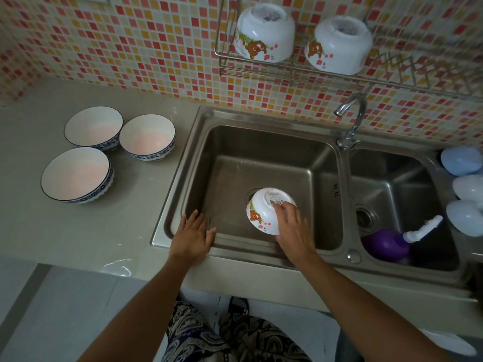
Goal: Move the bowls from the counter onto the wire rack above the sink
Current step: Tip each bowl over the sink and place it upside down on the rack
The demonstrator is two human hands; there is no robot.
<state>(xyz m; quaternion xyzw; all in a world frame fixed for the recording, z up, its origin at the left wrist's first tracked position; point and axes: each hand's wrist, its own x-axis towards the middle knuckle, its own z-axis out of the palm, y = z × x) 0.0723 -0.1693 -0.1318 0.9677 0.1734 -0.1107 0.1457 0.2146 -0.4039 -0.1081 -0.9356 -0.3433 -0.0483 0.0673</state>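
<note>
The right hand (292, 226) grips a white bear-print bowl (266, 209) turned upside down, fingers spread over its foot and far side, and holds it above the left basin of the steel sink (235, 142), over the drain. The left hand (193, 236) lies flat and empty, fingers spread wide, on the sink's front-left rim. On the counter (39, 231), left of the sink, three blue-rimmed bowls stand upright in a tight cluster: one toward the back (93, 127), one beside it nearer the sink edge (147, 137), and a larger-looking one nearer the front (75, 175). Up on the wire rack (287, 71) fixed to the tiled wall (130, 48), two more bear-print bowls sit inverted side by side, the left one (264, 32) at the rack's left end, the other (339, 45) just beside it. A curved tap (350, 118) rises from the divider between basins. The right basin holds a purple bottle (384, 244) with a white pump, and pale blue rounded objects (462, 189) line the sink's right edge.
</note>
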